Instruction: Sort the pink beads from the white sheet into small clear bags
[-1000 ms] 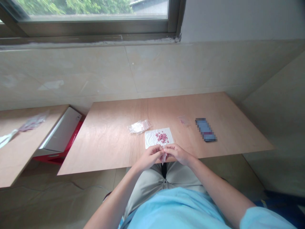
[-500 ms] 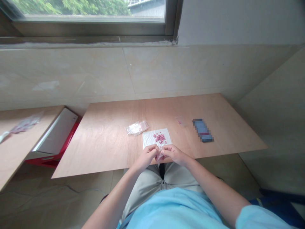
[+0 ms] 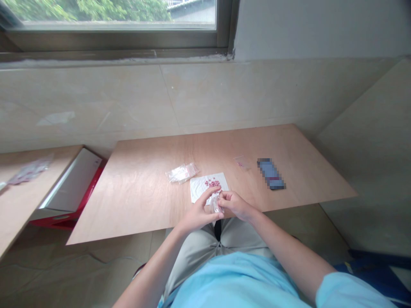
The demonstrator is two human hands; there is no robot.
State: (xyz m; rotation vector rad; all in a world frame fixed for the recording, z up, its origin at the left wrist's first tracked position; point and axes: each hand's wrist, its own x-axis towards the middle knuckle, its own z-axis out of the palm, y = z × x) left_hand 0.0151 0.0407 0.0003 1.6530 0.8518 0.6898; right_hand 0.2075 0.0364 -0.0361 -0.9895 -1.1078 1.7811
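A small clear plastic bag (image 3: pixel 215 203) is pinched in the fingers of my right hand (image 3: pixel 236 205), near the front edge of the table. My left hand (image 3: pixel 199 215) is open around the bag, its thumb below and fingers above, spread apart. Whether it touches the bag is hard to tell. Just beyond, a white sheet (image 3: pixel 196 188) lies flat with many small pink-red beads (image 3: pixel 212 183) piled on it. My left fingers hide the near part of the pile.
A stack of clear plastic bags (image 3: pixel 182 173) lies behind the sheet to the left. One small bag with a few pink beads (image 3: pixel 240 163) lies to the right, beside a pixelated phone (image 3: pixel 271 173). All rest on a wooden table (image 3: pixel 128 192). Another table (image 3: pixel 19 205) stands at left.
My left hand has let go of its pinch and spread its thumb and fingers apart around the bag. My right hand still pinches it. The view has shifted slightly.
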